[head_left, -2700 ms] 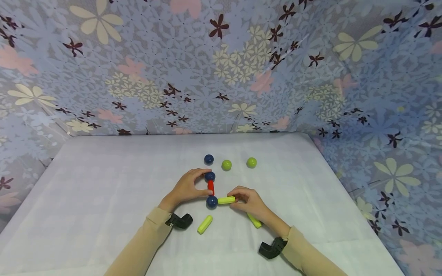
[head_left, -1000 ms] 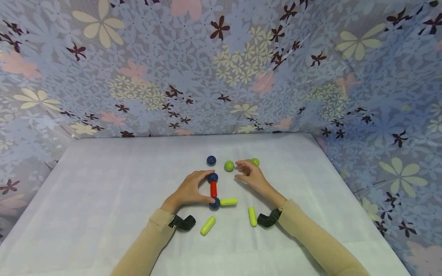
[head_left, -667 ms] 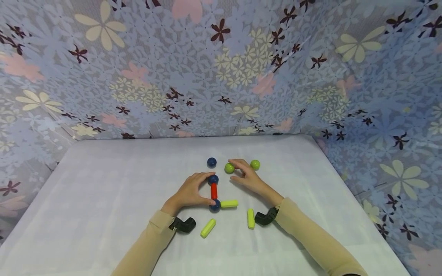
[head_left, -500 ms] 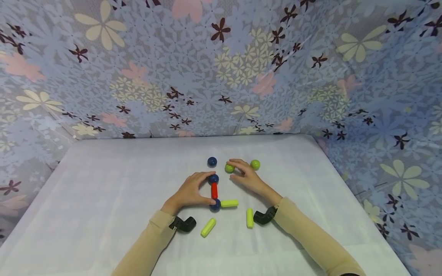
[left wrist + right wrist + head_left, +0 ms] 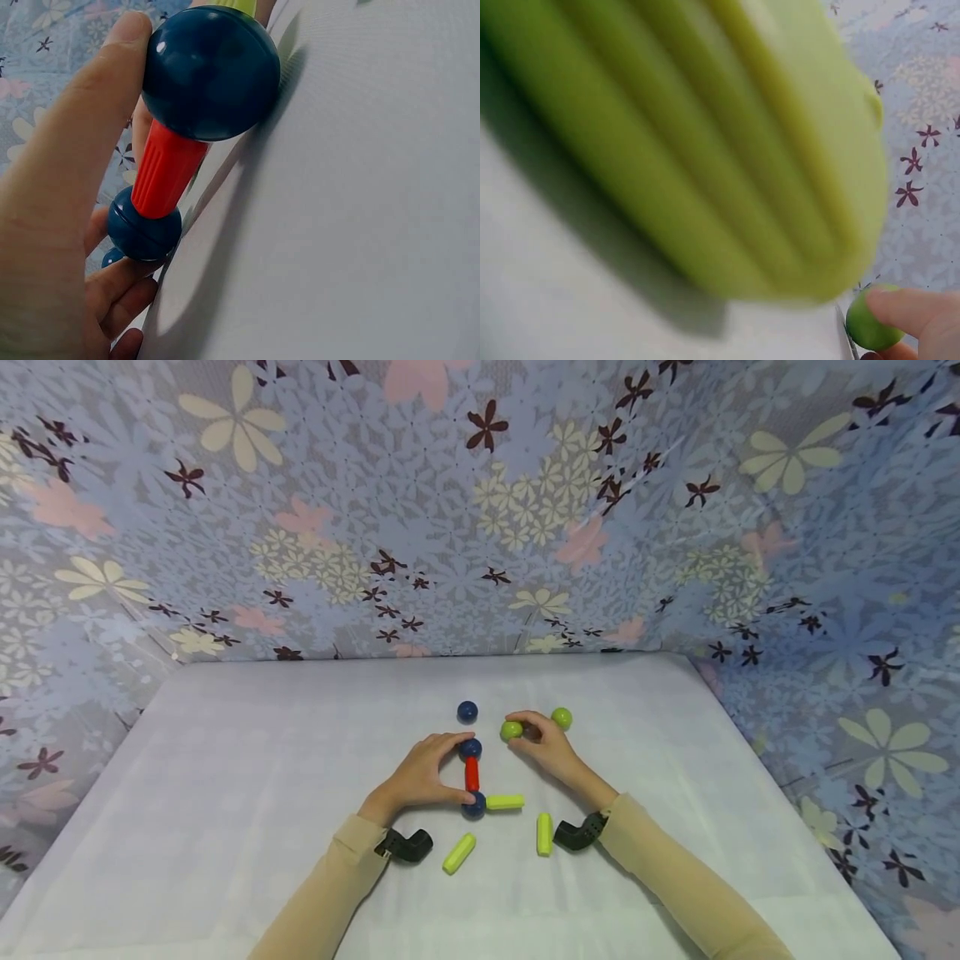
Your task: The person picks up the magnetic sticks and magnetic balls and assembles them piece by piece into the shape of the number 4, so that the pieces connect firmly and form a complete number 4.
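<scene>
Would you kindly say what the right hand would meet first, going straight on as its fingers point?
Beyond the green ball it holds, the right hand would probably meet the loose blue ball, though depth is unclear.

The two blue balls [image 5: 214, 71] against the left hand [image 5: 422, 774] looked to me like smooth, glossy plastic, the red rod [image 5: 166, 171] between them like ridged plastic. The green ball [image 5: 511, 730] in the right hand [image 5: 551, 750] shone too. Beneath both hands spread matt, faintly creased white cloth [image 5: 225, 793]; beyond them was printed fabric [image 5: 337, 485].

Long beige slvs [image 5: 675, 877] w/ blk wrist cams [image 5: 576, 835]
</scene>
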`<state>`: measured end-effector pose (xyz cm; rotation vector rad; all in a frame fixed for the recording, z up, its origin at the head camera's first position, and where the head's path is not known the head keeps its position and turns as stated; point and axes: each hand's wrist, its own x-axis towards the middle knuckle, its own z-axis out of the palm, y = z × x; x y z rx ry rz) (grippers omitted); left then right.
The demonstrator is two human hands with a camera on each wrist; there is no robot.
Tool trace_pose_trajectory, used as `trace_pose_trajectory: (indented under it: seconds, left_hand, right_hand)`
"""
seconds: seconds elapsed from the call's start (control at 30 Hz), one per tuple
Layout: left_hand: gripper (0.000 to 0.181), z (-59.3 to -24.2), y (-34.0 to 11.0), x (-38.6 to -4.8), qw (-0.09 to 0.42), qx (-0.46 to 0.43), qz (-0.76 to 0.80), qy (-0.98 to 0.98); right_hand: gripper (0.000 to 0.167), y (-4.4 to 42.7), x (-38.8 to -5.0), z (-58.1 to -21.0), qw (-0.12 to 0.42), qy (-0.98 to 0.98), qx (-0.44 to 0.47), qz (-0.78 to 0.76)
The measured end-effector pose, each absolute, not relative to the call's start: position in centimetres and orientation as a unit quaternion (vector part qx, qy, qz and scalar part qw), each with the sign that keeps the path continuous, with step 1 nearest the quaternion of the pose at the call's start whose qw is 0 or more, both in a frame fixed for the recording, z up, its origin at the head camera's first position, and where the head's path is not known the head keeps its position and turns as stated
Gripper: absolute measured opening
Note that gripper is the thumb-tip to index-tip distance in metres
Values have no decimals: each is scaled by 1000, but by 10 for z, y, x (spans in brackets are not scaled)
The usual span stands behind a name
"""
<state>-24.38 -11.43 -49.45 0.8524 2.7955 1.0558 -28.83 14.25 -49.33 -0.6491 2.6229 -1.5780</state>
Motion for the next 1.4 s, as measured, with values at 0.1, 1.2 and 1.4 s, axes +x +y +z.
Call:
trace_pose_trajectory:
  seconds: [0.1,1.2,1.4]
  left_hand:
    - [95,-494,-112,-243,20,276,339,899]
    - [98,-492,-115,-239,11,282,344,896]
    - [97,-494,-114,-243,9,286,342,895]
  right_hand:
    - [39,147,-274,-486,11,837,-200,-508]
    - [36,182,-199,-497,51,794,-170,-581]
    - [33,183,-194,-496,44,804,-170,-568]
